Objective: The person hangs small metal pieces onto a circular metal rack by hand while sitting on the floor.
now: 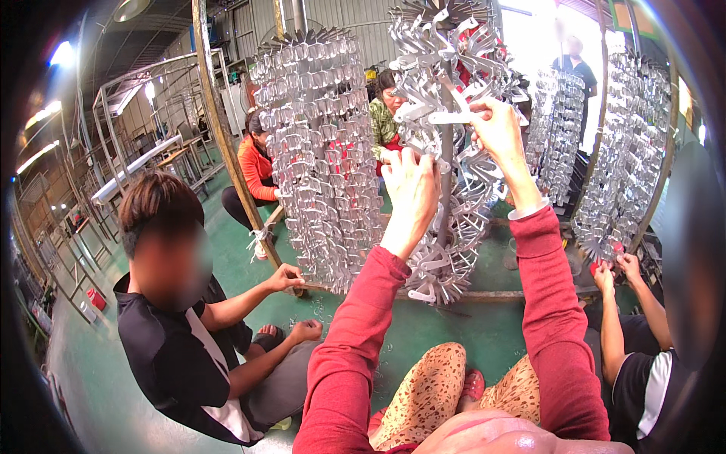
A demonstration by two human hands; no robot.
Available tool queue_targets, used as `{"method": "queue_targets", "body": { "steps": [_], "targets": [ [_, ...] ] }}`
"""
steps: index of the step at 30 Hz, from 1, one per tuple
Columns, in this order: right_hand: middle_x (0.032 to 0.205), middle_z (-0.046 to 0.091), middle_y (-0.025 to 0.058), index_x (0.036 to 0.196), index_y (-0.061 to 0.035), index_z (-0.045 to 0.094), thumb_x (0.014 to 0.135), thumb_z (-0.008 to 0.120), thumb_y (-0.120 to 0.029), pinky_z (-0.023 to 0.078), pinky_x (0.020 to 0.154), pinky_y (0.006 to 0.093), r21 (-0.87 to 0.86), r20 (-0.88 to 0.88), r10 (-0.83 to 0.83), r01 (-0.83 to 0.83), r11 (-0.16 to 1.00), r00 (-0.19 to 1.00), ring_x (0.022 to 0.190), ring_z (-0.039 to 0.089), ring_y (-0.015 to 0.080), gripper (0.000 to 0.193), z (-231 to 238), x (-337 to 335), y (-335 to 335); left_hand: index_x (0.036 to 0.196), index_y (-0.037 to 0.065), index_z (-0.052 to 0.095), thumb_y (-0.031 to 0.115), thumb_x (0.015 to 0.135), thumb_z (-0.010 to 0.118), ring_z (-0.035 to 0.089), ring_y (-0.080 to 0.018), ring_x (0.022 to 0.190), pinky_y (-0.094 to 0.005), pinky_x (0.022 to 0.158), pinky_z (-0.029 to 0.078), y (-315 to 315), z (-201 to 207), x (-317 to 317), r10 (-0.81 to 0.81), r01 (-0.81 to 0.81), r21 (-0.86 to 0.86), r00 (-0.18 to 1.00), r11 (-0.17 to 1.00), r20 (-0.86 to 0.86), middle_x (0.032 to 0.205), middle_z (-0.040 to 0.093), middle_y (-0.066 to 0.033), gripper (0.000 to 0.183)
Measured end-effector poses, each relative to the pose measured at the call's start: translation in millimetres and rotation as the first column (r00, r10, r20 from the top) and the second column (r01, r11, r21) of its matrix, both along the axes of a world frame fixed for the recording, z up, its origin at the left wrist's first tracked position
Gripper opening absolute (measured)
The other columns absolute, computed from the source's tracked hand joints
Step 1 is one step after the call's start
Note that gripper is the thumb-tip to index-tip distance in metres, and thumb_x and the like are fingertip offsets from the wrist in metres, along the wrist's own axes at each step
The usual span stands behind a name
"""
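Observation:
In front of me, a tall rack (446, 189) of silver metal parts stands on a central pole, the parts jutting out in tiers all round. My right hand (499, 136) is raised at the rack's upper right. Its thumb and fingers pinch a flat, light silver metal part (452, 118) that points left across the rack. Lower and to the left, my left hand (411, 195) is at the rack's left side, seen from the back. Its fingers are bent in towards the parts; what they grip, if anything, is hidden behind the hand.
To the left hangs another rack (321, 166) full of silver loops, and similar racks (624, 151) stand at right. A person in a dark shirt (170, 333) sits close on my left; another person's hands (614, 271) work at right. A wooden post (227, 129) leans at left; a low bar (491, 296) crosses ahead.

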State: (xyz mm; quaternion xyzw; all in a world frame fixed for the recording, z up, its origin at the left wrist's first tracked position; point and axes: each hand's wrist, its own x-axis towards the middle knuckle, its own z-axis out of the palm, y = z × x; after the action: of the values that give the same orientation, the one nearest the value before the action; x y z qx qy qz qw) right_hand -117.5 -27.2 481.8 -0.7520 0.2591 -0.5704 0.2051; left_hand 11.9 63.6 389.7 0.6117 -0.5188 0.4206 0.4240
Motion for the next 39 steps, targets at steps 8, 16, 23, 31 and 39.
{"method": "queue_targets", "body": {
  "steps": [8,16,23,31,39],
  "targets": [
    [0.069,0.064,0.0131,0.108,-0.0070,0.064,0.077,0.061,-0.022,0.046,0.059,0.0328,-0.315,-0.090,-0.285,0.244,0.917,0.954,0.060,0.062,0.0220,0.034,-9.7,9.6,4.9,0.089,0.012,0.066,0.022,0.078,0.064,0.053,-0.0222,0.086,-0.0380,0.074,0.040,26.8,9.6,-5.0,0.029,-0.032,0.043,0.998,0.999,0.051,0.085,0.056,-0.0051,0.016],
    [0.063,0.058,0.0135,0.117,-0.0048,0.058,0.075,0.055,-0.016,0.044,0.058,0.0341,-0.417,-0.150,-0.241,0.160,0.895,0.959,0.054,0.054,0.0203,0.043,-20.3,31.9,-13.7,0.091,0.012,0.066,0.018,0.073,0.067,0.055,-0.0220,0.088,-0.0366,0.077,0.041,46.3,20.8,-7.4,0.029,-0.035,0.118,0.998,0.992,0.053,0.086,0.058,-0.0049,0.019],
    [0.074,0.059,0.0180,0.112,-0.0041,0.060,0.082,0.049,-0.022,0.045,0.064,0.0364,-0.241,-0.213,-0.090,0.037,0.970,0.973,0.067,0.058,0.0254,0.038,-12.7,39.7,-7.2,0.095,0.012,0.063,0.016,0.071,0.067,0.054,-0.0230,0.089,-0.0378,0.077,0.040,36.4,16.9,-7.4,0.006,-0.015,0.077,0.993,0.997,0.122,0.087,0.058,-0.0055,0.024],
    [0.073,0.061,0.0194,0.097,0.0008,0.062,0.084,0.053,-0.037,0.047,0.064,0.0407,-0.287,-0.322,-0.137,0.042,0.957,0.937,0.068,0.061,0.0326,0.041,-5.6,32.3,16.2,0.097,0.007,0.060,0.017,0.068,0.065,0.048,-0.0262,0.098,-0.0403,0.077,0.037,12.1,4.4,-26.4,0.031,-0.061,0.147,0.979,0.987,0.200,0.096,0.055,-0.0087,0.031],
    [0.096,0.059,0.0204,0.103,-0.0008,0.058,0.082,0.054,-0.027,0.043,0.084,0.0432,-0.495,-0.275,-0.294,0.127,0.860,0.915,0.095,0.055,0.0348,0.033,-26.1,37.3,-6.2,0.099,0.006,0.060,0.016,0.072,0.064,0.049,-0.0256,0.098,-0.0397,0.075,0.038,4.9,-7.4,-25.1,-0.029,0.007,0.137,0.987,0.991,0.155,0.094,0.056,-0.0086,0.029]
  ]
}}
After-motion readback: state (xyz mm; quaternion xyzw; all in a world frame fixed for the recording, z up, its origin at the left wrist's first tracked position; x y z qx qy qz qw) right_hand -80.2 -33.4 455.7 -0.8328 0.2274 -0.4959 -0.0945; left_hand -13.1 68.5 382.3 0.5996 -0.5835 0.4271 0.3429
